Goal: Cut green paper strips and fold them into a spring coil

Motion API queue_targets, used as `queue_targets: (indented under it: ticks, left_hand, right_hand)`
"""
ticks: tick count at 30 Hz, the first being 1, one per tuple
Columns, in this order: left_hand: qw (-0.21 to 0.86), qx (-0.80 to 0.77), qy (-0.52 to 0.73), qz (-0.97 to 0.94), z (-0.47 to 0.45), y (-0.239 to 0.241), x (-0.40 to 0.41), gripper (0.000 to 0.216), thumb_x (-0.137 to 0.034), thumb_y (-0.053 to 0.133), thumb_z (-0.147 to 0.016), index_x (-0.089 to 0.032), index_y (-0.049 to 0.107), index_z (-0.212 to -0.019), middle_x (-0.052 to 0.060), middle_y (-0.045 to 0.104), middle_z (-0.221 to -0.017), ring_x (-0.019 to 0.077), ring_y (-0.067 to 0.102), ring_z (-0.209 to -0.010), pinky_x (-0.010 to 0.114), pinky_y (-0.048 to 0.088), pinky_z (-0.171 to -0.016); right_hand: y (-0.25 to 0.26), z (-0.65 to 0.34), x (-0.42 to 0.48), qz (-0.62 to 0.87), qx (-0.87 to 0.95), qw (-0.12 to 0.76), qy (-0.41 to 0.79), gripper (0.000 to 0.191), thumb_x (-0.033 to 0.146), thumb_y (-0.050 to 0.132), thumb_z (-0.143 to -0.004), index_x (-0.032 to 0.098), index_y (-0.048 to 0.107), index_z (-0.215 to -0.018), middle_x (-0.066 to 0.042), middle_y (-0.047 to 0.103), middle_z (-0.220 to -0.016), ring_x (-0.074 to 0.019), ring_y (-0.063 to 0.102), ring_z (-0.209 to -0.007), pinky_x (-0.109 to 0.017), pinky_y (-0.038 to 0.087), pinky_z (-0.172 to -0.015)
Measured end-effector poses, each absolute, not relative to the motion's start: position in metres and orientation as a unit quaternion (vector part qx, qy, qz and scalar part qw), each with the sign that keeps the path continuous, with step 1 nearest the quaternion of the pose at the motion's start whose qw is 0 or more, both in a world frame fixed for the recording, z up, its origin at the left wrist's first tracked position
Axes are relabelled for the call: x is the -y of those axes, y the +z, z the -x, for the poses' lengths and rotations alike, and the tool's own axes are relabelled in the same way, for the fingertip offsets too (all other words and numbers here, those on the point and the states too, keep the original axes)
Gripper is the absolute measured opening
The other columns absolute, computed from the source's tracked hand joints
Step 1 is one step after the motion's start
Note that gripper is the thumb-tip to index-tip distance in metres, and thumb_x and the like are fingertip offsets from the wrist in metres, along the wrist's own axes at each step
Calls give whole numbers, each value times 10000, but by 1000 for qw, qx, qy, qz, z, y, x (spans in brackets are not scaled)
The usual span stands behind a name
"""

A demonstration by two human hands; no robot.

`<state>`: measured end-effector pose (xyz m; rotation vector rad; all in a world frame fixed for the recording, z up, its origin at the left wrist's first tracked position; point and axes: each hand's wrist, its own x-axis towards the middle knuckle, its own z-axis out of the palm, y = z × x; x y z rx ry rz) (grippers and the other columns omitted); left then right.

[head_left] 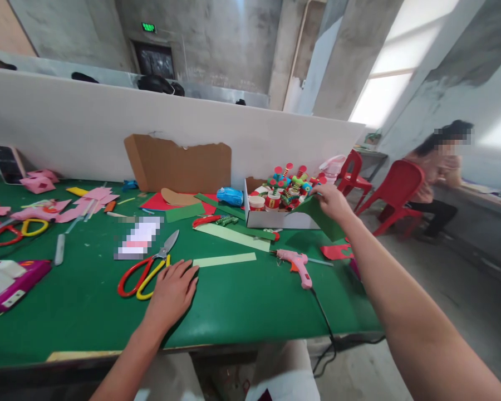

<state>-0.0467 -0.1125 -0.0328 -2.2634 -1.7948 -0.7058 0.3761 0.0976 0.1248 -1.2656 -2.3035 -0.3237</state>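
Green paper (321, 221) (pinched by right hand (333, 201)) overlaps white box (275, 220).

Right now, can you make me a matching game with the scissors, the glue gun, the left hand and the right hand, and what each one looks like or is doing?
Things:
1 scissors
2 glue gun
3 left hand
4 right hand

Matches:
A holds a green sheet by the white box
B palm down on the green table
C pink, lying on its side
D red and yellow handles

Pairs: 1-D, 2-C, 3-B, 4-A
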Motion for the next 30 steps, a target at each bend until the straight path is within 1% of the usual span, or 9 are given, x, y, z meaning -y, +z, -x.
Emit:
queue_targets:
  ticks: [6, 11, 14, 17, 20, 23, 26, 28, 30]
  left_hand:
    - [90, 602, -245, 755, 46, -33, 113, 331, -290, 385, -894, -227, 663, -1061, 106, 658, -1159, 283, 558, -1125, 476, 417, -944]
    - [94, 602, -246, 754, 46, -34, 112, 323, -286, 392, -891, -229, 662, -1059, 101, 655, -1164, 281, 555, -1123, 471, 415, -943]
    - [93, 602, -244, 754, 46, -34, 112, 315, -280, 399, -891, -225, 659, -1060, 97, 655, -1165, 283, 554, -1121, 467, 414, -941]
    - [92, 603, -247, 753, 45, -33, 111, 310, -267, 406, -889, -222, 657, -1066, 101, 655, -1159, 276, 554, -1120, 462, 414, -943]
    - [92, 605, -241, 753, 45, -33, 111, 312, -254, 407, -891, -207, 654, -1076, 110, 652, -1162, 276, 554, -1118, 466, 413, -944]
    - [91, 607, -234, 754, 44, -31, 112, 316, -245, 406, -896, -182, 648, -1089, 118, 648, -1171, 286, 551, -1118, 475, 408, -948]
    - [91, 610, -233, 752, 43, -30, 113, 309, -233, 416, -892, -186, 647, -1091, 112, 648, -1172, 283, 551, -1121, 469, 406, -957]
    - [91, 611, -235, 750, 42, -30, 113, 302, -229, 424, -887, -201, 650, -1085, 104, 650, -1168, 275, 549, -1128, 460, 407, -961]
    - [90, 612, -236, 749, 42, -30, 113, 301, -228, 424, -885, -211, 650, -1084, 99, 649, -1168, 267, 546, -1135, 453, 407, -966]
  right_hand:
    - [82, -352, -101, 486, 860, 136, -70, 268, 107, 444, -808, 159, 673, -936, -100, 668, -913, -225, 572, -911, -327, 411, -839]
    - [66, -339, -97, 640, 728, 217, -116, 203, 218, 514, -831, 143, 644, -968, -142, 659, -950, -260, 579, -901, -338, 424, -760]
    - [68, -318, -80, 639, 726, 230, -107, 196, 244, 466, -870, 173, 646, -900, -112, 669, -891, -242, 595, -844, -311, 417, -689]
    - [65, -287, -57, 518, 844, 132, -42, 228, 288, 450, -897, 197, 656, -933, -69, 682, -908, -201, 607, -846, -281, 419, -710]
    - [54, -258, -41, 457, 887, 51, -36, 338, 334, 497, -870, 185, 603, -1155, -95, 665, -1076, -223, 596, -970, -289, 427, -761]
    - [45, -244, -38, 473, 878, -13, -63, 397, 250, 547, -808, 127, 597, -1182, -142, 675, -1061, -274, 588, -984, -336, 426, -785]
    - [44, -241, -43, 496, 863, -54, -75, 284, 116, 475, -802, 122, 685, -993, -157, 702, -959, -277, 599, -928, -345, 419, -753]
    - [48, -242, -46, 495, 863, -52, -83, 304, 72, 426, -816, 129, 704, -925, -155, 709, -936, -268, 601, -907, -341, 410, -739]
    - [57, -245, -46, 489, 866, -27, -96, 325, 66, 416, -828, 138, 703, -961, -144, 712, -948, -260, 594, -914, -335, 401, -738]
